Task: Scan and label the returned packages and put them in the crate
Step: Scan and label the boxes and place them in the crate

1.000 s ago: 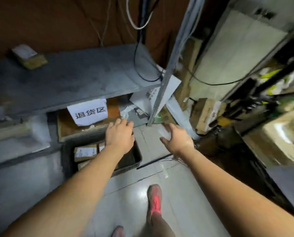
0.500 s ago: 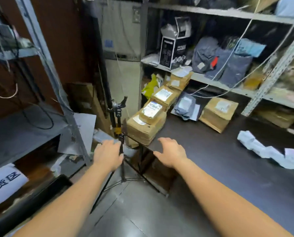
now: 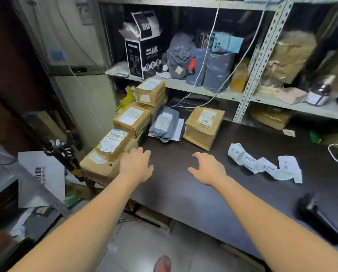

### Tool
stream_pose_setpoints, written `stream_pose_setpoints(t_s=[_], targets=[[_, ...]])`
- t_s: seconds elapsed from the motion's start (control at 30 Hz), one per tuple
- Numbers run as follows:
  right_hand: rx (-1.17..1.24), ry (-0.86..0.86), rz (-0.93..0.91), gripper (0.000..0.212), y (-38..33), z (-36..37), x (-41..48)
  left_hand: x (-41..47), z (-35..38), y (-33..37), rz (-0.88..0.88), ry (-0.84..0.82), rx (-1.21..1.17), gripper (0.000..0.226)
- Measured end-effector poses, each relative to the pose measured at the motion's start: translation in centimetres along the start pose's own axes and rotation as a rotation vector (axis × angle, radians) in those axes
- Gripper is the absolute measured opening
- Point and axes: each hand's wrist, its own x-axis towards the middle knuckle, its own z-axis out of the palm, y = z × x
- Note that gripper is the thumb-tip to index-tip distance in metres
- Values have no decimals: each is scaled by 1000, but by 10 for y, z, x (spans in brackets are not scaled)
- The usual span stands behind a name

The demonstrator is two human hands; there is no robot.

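Leftward, boxes [image 3: 113, 143] sit stacked at the table [image 3: 193, 203] edge within reach; left hand [image 3: 136, 166], spread and empty, hovers just beside them, probably for the next pick; right hand [image 3: 207, 169], open too, over the table; labels [image 3: 262, 163] lie right; crate unseen.

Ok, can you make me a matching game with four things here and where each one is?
Things:
1. black-and-white cardboard mask box
2. grey plastic mailer bag
3. curly strip of white paper labels
4. black handheld device

Places:
A. far right, by the near edge of the dark table
B. up on the metal shelf
C. just left of the lone brown cardboard box
D. mid-table, right of the right hand

Pairs: 1-B, 2-C, 3-D, 4-A
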Motion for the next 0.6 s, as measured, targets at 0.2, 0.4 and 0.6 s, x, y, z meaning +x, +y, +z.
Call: stream_pose_setpoints(t_s=[0.2,0.4,0.6], targets=[[18,21,147,55,50,-15,78,126,15,39,118,-25,-40,47],[210,96,329,58,81,-34,174,255,24,63,144,-73,-219,47],[489,181,552,53,103,-30,246,343,45,95,85,-185,-521,63]])
